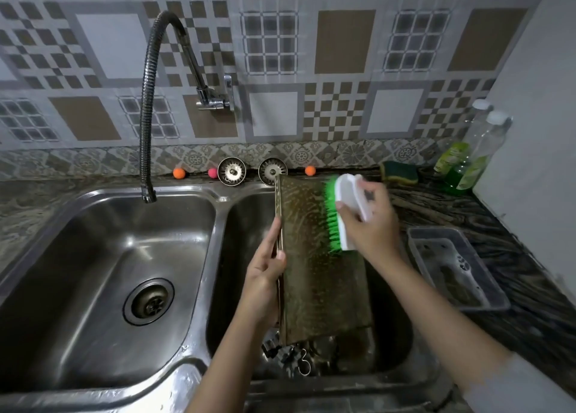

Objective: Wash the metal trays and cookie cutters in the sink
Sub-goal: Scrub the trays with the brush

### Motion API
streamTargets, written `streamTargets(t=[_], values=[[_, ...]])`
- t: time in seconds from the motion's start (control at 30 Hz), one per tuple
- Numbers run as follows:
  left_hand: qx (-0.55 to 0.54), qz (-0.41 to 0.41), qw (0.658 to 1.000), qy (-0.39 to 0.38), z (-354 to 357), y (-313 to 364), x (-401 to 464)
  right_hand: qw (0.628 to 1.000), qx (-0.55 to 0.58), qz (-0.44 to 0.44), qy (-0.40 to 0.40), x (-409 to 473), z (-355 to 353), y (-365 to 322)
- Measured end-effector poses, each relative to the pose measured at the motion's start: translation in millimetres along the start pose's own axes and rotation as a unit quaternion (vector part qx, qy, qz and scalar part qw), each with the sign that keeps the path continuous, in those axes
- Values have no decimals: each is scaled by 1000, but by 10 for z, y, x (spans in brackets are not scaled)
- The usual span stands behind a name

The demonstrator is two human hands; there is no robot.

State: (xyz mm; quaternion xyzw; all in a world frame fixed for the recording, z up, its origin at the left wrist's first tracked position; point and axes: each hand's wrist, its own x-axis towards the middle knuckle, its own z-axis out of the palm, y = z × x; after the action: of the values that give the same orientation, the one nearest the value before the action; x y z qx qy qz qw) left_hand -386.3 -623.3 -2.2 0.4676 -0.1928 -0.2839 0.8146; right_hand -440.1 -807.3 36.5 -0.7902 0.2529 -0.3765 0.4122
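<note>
Fingers [274,241] of left hand [265,275] grip tray [321,275] edge | right hand [371,225] grips brush [346,213] on tray, over sink [218,200]

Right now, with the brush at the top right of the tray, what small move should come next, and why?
Probably a stroke down the tray toward its near end. The right hand holds the brush with its green bristles at the far right edge, and most of the speckled surface lies below. The left hand already grips the left rim, steadying the tray over the right basin.
</note>
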Motion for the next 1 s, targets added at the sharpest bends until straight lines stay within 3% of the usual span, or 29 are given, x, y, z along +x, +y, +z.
streamTargets(t=[0.17,0.37,0.47,0.6,0.73,0.83,0.9,1.0], values=[[8,6,999,43,-55,53,154,990,38,-53,-123,-810,114,-140],[12,-5,998,65,-111,101,182,978,86,59,-181,-819,-4,159],[50,-22,997,46,31,15,186,970,59,52,-228,-757,17,56],[72,-118,990,24,128,-51,193,957,65,61,-277,-807,82,25],[9,-226,973,-36,76,-23,216,955,140,135,-225,-844,52,169],[119,-235,963,-58,126,-55,227,937,184,262,-140,-885,53,273],[252,-165,953,-31,121,-91,212,916,224,317,-102,-881,24,316],[475,-12,879,44,-85,-158,175,911,230,329,-89,-875,-52,378]])
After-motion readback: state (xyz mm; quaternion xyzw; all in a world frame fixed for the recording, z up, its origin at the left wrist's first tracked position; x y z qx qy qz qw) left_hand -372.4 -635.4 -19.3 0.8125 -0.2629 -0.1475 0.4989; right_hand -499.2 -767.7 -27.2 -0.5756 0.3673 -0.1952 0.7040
